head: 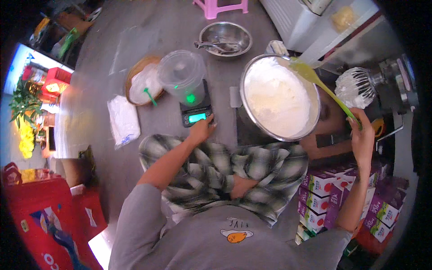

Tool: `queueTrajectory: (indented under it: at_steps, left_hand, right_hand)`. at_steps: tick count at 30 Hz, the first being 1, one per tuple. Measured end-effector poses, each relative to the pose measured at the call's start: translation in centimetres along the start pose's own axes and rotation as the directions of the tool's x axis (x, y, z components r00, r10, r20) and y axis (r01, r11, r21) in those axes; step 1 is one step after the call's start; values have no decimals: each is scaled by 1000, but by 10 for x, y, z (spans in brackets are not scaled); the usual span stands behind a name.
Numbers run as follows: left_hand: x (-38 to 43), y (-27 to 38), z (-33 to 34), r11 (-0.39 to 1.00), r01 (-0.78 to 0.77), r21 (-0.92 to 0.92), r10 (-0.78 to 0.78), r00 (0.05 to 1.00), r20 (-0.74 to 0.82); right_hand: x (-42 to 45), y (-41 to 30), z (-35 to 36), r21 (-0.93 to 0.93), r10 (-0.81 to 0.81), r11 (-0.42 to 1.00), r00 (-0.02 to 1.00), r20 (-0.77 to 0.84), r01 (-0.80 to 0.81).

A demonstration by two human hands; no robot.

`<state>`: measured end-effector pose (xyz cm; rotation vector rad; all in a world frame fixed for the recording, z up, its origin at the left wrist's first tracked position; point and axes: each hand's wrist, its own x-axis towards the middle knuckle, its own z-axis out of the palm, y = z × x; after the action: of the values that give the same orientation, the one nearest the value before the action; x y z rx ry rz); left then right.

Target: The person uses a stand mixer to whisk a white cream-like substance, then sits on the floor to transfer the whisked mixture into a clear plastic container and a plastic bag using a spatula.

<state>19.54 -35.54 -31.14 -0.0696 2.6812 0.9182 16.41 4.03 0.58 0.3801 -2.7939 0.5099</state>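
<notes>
My left hand [201,129] touches the lower right corner of a black digital kitchen scale [196,112] with a lit display. A clear plastic container [181,72] stands on the scale. Between the fingers of my right hand [362,130] is the handle of a green spatula [325,88], whose blade rests over the rim of a large metal bowl [280,101] with white and cream-coloured contents. Left of the scale, a round basket [131,78] holds a bag of white powder [144,86] and a small green scoop [150,96].
A whisk attachment [362,84] coated in white cream hangs from a mixer at right. A smaller metal bowl [225,37] with utensils lies ahead, near a pink stool [221,7]. A white packet [123,120] lies at left; milk cartons [317,202] are stacked at lower right.
</notes>
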Motion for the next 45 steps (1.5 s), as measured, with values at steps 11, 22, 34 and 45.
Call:
queueTrajectory:
  at_steps: [11, 22, 34, 45]
  left_hand:
    - [-33, 169, -56, 312, -116, -943, -45, 990, -137]
    - [-28, 174, -58, 243, -137, -960, 112, 987, -112]
    - [-44, 184, -43, 129, -163, -978, 62, 986, -157]
    - [-30, 172, -54, 146, -173, -974, 21, 985, -172]
  right_hand:
    - [103, -68, 7, -530, -683, 353, 600, 417, 771]
    - [100, 1, 107, -681, -289, 524, 859, 423, 512]
    - [74, 19, 181, 56, 473, 757, 604, 641, -652]
    - [48, -6, 148, 364, 412, 397, 518, 749, -843]
